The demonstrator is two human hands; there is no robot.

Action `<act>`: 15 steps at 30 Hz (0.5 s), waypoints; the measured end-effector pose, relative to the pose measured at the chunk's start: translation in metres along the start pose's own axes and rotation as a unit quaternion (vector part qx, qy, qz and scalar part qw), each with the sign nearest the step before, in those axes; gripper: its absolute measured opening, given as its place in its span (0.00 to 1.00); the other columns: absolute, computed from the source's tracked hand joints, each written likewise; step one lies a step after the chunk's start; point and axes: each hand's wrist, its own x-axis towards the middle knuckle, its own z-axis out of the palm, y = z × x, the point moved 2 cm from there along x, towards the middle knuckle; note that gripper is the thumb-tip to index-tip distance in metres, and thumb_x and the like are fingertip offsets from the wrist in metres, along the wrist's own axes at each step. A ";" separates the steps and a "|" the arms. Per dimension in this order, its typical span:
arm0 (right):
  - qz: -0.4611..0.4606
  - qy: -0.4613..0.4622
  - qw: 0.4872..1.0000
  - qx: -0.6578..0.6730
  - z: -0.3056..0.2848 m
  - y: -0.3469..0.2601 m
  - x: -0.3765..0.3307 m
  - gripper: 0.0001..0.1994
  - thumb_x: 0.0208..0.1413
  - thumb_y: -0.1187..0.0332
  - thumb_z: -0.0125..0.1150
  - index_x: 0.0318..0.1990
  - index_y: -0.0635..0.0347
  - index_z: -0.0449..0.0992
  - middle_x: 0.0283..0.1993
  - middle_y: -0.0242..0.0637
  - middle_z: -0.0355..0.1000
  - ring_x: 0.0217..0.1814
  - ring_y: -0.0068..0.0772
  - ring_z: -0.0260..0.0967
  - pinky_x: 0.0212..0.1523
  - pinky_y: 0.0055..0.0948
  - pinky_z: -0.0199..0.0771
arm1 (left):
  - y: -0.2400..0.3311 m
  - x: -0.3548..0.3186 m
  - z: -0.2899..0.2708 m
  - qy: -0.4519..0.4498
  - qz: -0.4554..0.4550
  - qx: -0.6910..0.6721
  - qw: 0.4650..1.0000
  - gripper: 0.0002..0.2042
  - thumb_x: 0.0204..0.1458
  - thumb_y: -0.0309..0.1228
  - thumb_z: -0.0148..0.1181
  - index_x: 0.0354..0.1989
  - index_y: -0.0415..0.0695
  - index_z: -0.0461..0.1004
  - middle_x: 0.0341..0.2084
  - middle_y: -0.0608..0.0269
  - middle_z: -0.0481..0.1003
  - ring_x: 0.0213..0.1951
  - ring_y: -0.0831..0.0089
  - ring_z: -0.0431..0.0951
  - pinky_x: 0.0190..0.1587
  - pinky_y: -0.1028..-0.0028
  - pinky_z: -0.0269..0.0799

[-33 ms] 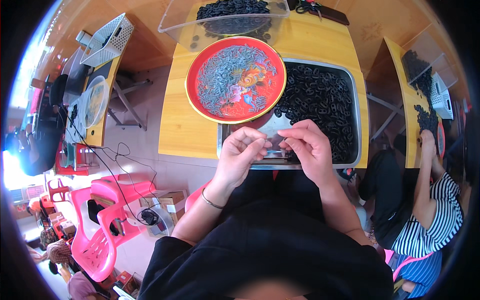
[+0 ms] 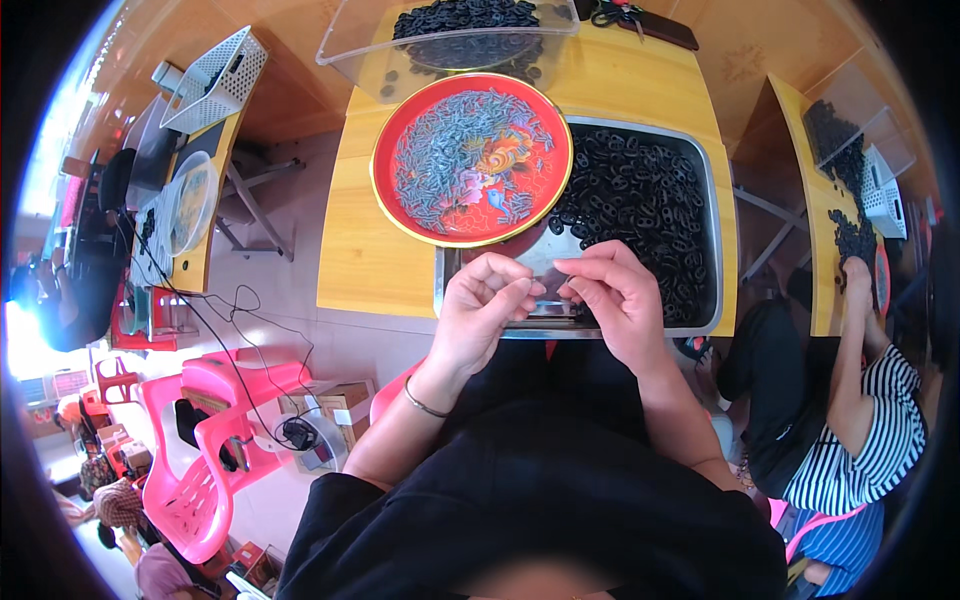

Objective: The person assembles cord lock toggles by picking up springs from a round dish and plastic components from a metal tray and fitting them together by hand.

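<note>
My left hand (image 2: pixel 485 310) and my right hand (image 2: pixel 620 300) meet fingertip to fingertip over the near edge of a metal tray (image 2: pixel 712 250). Both pinch a small part that the fingers mostly hide. A thin bracelet circles my left wrist. A heap of black ring-shaped pieces (image 2: pixel 640 200) fills the tray's right half, just beyond my right hand. A round red tray with a gold rim (image 2: pixel 400 215) overlaps the metal tray's far left corner and holds several small grey pieces (image 2: pixel 450 150). All of this sits on a yellow table (image 2: pixel 360 250).
A clear plastic box (image 2: pixel 350 50) with more black rings stands at the table's far edge, scissors (image 2: pixel 615 12) beside it. A person in a striped top (image 2: pixel 870 430) works at the right-hand table. Pink chairs (image 2: pixel 200 470), floor cables (image 2: pixel 240 310) and a white basket (image 2: pixel 215 80) are to the left.
</note>
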 end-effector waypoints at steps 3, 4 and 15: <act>0.035 0.013 0.999 0.016 0.006 -0.005 -0.002 0.10 0.49 0.82 0.55 0.40 0.66 0.73 0.34 0.36 0.68 0.34 0.21 0.70 0.35 0.18 0.71 | 0.001 0.000 0.002 0.000 -0.002 -0.002 1.000 0.04 0.53 0.24 0.52 0.35 0.38 0.69 0.28 0.62 0.75 0.27 0.83 0.73 0.30 0.85 0.69; 0.068 0.029 0.995 0.059 0.006 -0.005 -0.003 0.09 0.48 0.82 0.56 0.39 0.66 0.74 0.34 0.36 0.69 0.34 0.21 0.70 0.35 0.18 0.71 | 0.001 0.000 0.003 -0.001 -0.003 -0.003 1.000 0.04 0.53 0.24 0.52 0.35 0.38 0.69 0.28 0.62 0.75 0.27 0.83 0.73 0.31 0.85 0.69; 0.055 0.042 0.998 0.010 0.006 -0.005 -0.002 0.08 0.46 0.80 0.60 0.36 0.65 0.75 0.31 0.37 0.73 0.31 0.22 0.72 0.32 0.19 0.72 | -0.002 0.000 0.008 -0.006 0.011 -0.010 1.000 0.04 0.55 0.26 0.51 0.34 0.39 0.69 0.27 0.64 0.74 0.27 0.83 0.72 0.30 0.84 0.68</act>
